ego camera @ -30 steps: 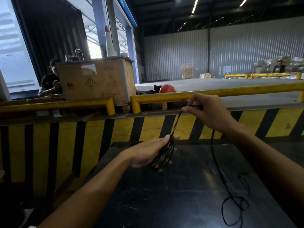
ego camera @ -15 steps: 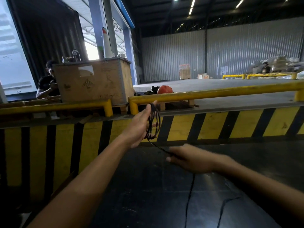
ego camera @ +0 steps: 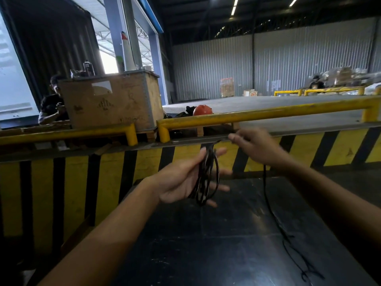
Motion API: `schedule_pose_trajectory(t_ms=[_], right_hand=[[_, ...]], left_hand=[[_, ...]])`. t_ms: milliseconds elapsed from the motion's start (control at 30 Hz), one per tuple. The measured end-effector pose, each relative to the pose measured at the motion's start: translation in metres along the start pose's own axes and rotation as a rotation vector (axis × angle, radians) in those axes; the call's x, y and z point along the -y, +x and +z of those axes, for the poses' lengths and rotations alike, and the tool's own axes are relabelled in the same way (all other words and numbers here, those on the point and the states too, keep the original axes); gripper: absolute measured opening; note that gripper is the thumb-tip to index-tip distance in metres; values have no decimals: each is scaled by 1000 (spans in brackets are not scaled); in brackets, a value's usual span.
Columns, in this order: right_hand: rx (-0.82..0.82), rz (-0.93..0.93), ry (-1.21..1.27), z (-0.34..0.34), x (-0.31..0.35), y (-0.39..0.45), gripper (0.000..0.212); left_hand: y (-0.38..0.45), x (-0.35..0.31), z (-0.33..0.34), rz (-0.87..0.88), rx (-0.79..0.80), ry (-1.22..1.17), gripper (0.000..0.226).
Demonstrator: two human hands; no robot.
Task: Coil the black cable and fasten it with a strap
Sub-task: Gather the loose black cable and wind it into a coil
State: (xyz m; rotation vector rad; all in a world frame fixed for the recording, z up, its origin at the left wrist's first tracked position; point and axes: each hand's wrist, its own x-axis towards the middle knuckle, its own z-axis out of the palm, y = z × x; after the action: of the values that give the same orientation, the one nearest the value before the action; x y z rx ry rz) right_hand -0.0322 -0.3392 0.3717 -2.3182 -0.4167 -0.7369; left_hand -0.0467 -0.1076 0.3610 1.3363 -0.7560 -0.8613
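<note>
Since half a second ago, my right hand [ego camera: 254, 148] rose, pinching cable [ego camera: 265, 195]; left hand [ego camera: 181, 180] loosely holds coil [ego camera: 207, 178]. Still coiling; next, lay another loop.

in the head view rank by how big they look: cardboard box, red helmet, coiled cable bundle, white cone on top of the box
1. cardboard box
2. coiled cable bundle, though it sits much nearer the camera
3. white cone and red helmet look close in size, too close to rank

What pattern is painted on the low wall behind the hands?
Yellow and black stripes on the low wall, seen clearly in the head view.
</note>
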Motion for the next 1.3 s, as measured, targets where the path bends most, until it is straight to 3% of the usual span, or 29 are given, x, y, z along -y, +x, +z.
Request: schedule_pose_trajectory(t_ms=[67,167,300,367,433,533,600,733,833,900,967,1067,1200,1300], right_hand=[[192,84,44,32,-2,-20,25],[566,91,-30,83,11,-60,22],[829,-50,-119,89,30,-73,21],[783,-88,-159,67,29,-57,18],[668,-153,-199,39,23,-35,17],[496,-166,-83,2,9,-10,15],[404,-154,52,-11,1,-1,17],[226,-145,184,4,-9,3,32],[225,-76,367,33,-4,-7,32],[319,-16,311,59,4,-21,29],[499,-17,210,81,12,-38,27],[613,-119,113,77,24,-46,25],[419,-245,28,22,36,-21,16],[244,-242,-9,-10,30,-4,23]], left_hand=[[7,-11,6,157,-19,-116,46],[19,-26,10,352,-190,-104,41],[24,-21,-1,340,-490,409,38],[19,-10,-13,249,-560,798,39],[13,2,-23,69,-538,952,40],[4,20,-26,-220,-387,827,43],[2,26,-19,-287,-243,524,38],[6,14,0,-78,-5,-30,42],[17,-15,9,290,-156,-254,40],[21,-41,7,503,-342,-274,42],[21,-60,-3,579,-502,-118,45],[15,-57,-25,491,-631,216,49],[-1,-31,-46,106,-651,841,52],[-10,-16,-44,-210,-500,961,47]])
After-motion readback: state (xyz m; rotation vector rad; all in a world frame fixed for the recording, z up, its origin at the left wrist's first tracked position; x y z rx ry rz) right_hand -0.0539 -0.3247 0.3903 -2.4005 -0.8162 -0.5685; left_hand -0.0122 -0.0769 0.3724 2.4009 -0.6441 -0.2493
